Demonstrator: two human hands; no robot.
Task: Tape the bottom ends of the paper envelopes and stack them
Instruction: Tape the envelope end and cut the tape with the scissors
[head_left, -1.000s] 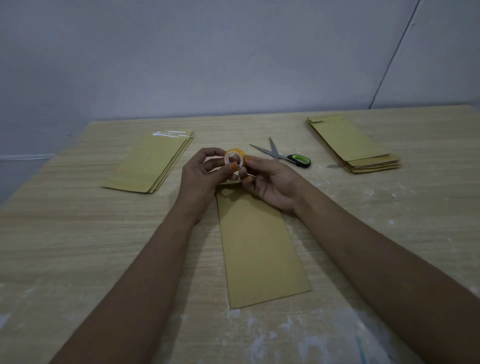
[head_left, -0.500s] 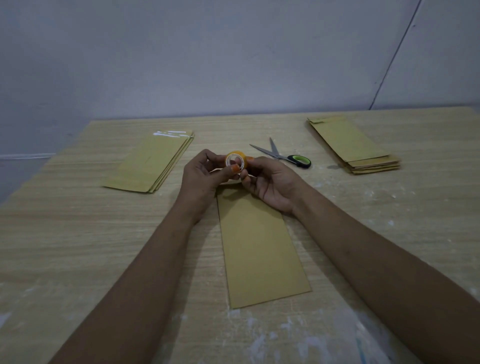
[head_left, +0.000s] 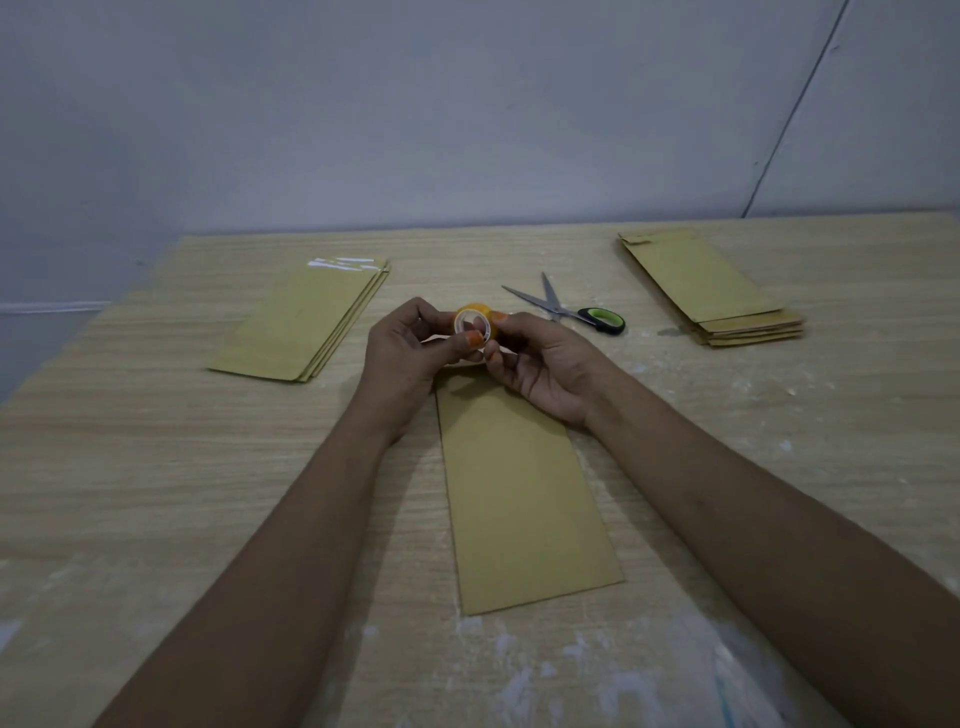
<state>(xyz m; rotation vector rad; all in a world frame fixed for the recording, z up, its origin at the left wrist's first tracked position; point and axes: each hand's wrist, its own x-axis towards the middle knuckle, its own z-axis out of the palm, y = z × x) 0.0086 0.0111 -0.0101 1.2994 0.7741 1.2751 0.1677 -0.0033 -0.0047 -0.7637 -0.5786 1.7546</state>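
A small roll of clear tape (head_left: 474, 323) with a white core is held up between both hands over the far end of a single brown envelope (head_left: 519, 499), which lies flat in the table's middle. My left hand (head_left: 410, 358) pinches the roll from the left, thumb across its face. My right hand (head_left: 535, 369) grips it from the right, fingers curled round it. The envelope's far end is hidden behind my hands. A stack of envelopes with shiny tape at the far end (head_left: 306, 322) lies at the left. Another stack (head_left: 711, 286) lies at the right.
Scissors (head_left: 563, 309) with a black and green handle lie open on the wooden table (head_left: 156, 467), just beyond my right hand. A grey wall stands behind the table. White dust marks the near edge of the table.
The hands and the tape roll have shifted very slightly; the fingers worked round the roll. The envelopes and scissors have not moved.
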